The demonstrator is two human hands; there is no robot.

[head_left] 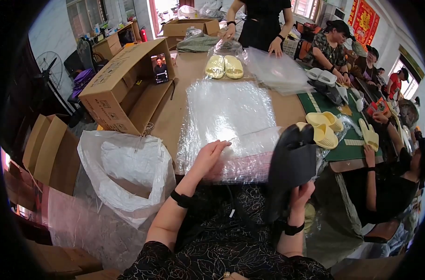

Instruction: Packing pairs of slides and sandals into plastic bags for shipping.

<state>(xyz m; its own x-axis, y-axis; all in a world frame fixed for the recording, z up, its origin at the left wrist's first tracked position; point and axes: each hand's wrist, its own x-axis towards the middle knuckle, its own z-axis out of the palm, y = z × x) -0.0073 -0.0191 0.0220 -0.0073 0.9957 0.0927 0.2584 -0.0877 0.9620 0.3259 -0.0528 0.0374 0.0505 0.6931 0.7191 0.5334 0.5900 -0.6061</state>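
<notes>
Head view.
Item: black, rubbery-looking, broad-strapped slippers [292, 163], apparently a pair, held up at the near edge of the brown bench [287, 108], right of the glossy clear plastic bags [227, 105].
Long axis: lengthwise away from wearer, far end slightly right; toe end uncertain.
Handling, judged: light, soft, sturdy; hold by sole edges.
Right grip [302, 195]: clamped on slippers.
Left grip [209, 157]: fingers over bags; pinch cannot be told.

A pair of black slip-on slippers [291, 161] is held steeply tilted beside glossy clear plastic bags [229, 107] stacked flat on the table [288, 106].
</notes>
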